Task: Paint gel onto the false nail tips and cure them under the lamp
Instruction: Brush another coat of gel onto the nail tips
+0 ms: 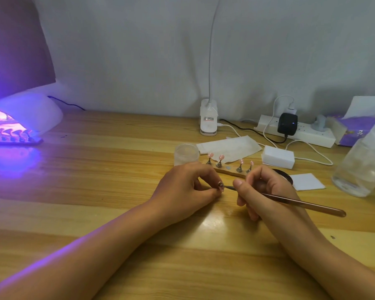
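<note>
While the pale wooden table (pixel 117 169) bears a white dome-shaped curing lamp (pixel 30 113) glowing violet at far left, the right hand (pixel 266 191) grips a slim copper-coloured brush (pixel 301 203) whose tip meets the small stand-mounted nail tip (pixel 220 185) pinched in the left hand (pixel 186 189).

I see the left hand (pixel 186 188) pinching a small nail stand (pixel 220 184) just in front of the wooden strip (pixel 230 171). The right hand (pixel 263 190) grips a brush (pixel 301 202) whose tip reaches that stand. Four pink tips (pixel 210 155) stand upright on the strip. A clear cup (pixel 186 153) sits just beside its left end, and the curing lamp (pixel 28 118) glows purple well to its left.
</note>
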Tool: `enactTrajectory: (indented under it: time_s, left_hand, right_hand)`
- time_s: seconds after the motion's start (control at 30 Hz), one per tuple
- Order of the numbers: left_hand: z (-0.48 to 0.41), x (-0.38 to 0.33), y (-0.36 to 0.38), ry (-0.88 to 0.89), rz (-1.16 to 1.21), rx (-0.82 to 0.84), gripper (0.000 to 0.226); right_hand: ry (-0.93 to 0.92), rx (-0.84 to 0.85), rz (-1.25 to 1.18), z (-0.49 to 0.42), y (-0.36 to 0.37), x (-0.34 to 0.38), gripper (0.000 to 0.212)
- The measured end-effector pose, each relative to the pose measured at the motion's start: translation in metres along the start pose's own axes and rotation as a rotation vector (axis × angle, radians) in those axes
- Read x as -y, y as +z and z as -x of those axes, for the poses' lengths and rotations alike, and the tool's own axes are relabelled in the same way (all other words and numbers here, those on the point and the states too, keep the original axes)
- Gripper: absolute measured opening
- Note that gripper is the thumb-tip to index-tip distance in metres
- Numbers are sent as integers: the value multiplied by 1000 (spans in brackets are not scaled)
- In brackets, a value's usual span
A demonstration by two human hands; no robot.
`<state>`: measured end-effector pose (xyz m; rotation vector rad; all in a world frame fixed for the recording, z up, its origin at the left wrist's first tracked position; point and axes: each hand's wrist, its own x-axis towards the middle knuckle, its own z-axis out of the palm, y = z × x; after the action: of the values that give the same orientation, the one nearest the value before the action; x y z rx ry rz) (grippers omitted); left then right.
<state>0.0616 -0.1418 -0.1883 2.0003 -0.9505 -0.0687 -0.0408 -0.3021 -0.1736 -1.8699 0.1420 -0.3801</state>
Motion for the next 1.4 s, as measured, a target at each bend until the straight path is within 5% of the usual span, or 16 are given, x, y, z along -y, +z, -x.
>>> enactTrajectory:
  time_s: [1.4]
  left_hand:
    - [-2,3,1,19,-26,-1,7]
  right_hand:
    - [10,4,-24,1,-1,2,19]
